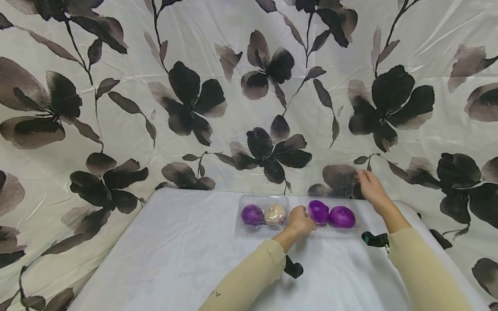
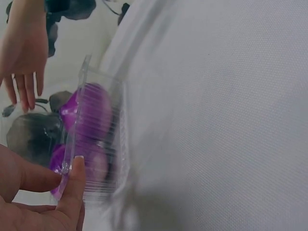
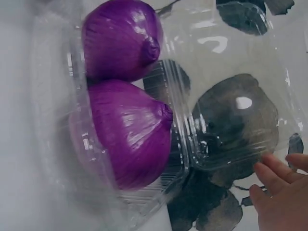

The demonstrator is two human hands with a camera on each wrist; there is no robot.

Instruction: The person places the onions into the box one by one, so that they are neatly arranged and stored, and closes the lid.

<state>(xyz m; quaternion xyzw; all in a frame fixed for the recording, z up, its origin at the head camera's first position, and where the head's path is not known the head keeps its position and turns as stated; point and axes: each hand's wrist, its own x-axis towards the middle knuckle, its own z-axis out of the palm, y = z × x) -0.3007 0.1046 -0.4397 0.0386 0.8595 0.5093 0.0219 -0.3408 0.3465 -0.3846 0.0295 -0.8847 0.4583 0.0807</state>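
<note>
Two purple onions [image 3: 127, 134] sit in a clear plastic clamshell box [image 3: 79, 159] near the table's far edge. Its transparent lid [image 3: 231, 110] is raised and tilted back against the flowered cloth. With thumb and fingers my left hand [image 1: 300, 221] pinches the box's near left rim; the left wrist view shows the fingertips [image 2: 77, 166] on that edge. My right hand [image 1: 371, 188] is up at the lid's right corner. Its fingers look fairly straight in the left wrist view, their tips right at the lid's edge in the right wrist view.
Left of the open box stands a second clear clamshell box [image 1: 264, 199], its lid down, holding a purple onion [image 1: 252, 214] and a pale round one [image 1: 275, 214]. A white cloth covers the table [image 1: 167, 259]. Behind it hangs a flowered backdrop [image 1: 218, 164].
</note>
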